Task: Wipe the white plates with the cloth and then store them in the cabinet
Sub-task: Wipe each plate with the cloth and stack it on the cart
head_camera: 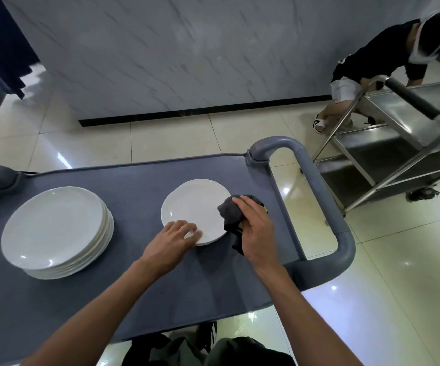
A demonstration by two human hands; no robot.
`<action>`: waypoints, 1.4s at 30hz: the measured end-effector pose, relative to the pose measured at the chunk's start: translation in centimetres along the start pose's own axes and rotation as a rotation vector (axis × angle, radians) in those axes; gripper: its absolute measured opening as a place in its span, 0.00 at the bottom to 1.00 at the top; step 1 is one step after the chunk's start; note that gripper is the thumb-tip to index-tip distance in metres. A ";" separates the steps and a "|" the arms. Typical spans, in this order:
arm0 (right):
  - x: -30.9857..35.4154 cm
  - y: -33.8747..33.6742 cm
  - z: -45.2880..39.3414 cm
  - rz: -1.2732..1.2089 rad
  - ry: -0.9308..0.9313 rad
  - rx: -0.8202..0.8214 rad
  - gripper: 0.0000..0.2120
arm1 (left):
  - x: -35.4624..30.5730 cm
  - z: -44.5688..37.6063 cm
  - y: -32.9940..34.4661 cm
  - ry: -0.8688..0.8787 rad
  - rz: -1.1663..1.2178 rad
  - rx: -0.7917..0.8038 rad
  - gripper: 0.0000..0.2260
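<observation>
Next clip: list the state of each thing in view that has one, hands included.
Single white plate: flat on grey cart, being wiped.
Plate stack: on cart, untouched.
Dark cloth: bunched, on plate's right edge.
Left hand: fingers on plate's near rim.
Right hand: gripping cloth.
Steel trolley: shelves bare.

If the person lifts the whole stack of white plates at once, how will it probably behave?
The stack of white plates holds several thick plates, so it is probably heavy. The surfaces look glossy, so plates may slide on each other if the stack tilts. They seem ceramic, likely to chip or break if knocked on the gray cart.
</observation>
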State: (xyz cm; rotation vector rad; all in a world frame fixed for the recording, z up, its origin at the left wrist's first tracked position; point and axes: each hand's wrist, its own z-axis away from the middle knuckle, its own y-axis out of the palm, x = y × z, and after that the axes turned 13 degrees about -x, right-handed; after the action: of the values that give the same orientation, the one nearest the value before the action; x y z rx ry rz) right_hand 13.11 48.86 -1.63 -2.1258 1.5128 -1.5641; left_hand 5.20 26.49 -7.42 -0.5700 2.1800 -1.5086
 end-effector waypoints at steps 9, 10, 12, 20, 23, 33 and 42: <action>0.9 1.0 -0.2 0.008 -0.051 0.018 0.18 | 0.0 0.6 0.9 -0.053 0.005 -0.001 0.20; 1.0 1.1 -0.2 0.004 -0.055 0.020 0.18 | 0.1 0.8 1.0 -0.061 0.008 -0.002 0.20; 1.4 1.4 -0.1 -0.002 -0.061 0.019 0.18 | 0.1 1.0 1.1 -0.076 0.017 -0.003 0.20; 3.6 3.4 -0.8 0.002 -0.109 0.038 0.19 | 1.1 2.0 -1.1 -0.169 0.071 -0.083 0.13; 5.4 4.8 -1.3 -0.038 -0.138 0.063 0.22 | 2.8 3.3 -3.0 -0.226 0.059 -0.194 0.13; 14.7 10.9 -1.7 -0.180 -0.253 0.215 0.24 | 11.1 10.9 -9.6 -0.587 -0.060 -0.474 0.11; 24.7 19.9 0.0 -0.296 -0.519 0.286 0.20 | 18.2 19.1 -12.0 -1.268 0.051 -0.480 0.16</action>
State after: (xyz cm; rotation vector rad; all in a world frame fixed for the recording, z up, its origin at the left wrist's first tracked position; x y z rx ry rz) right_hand -0.19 20.49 3.30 -2.3965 0.7941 -1.0778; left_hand 1.95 -2.14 -4.19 -1.1797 1.4219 -0.2869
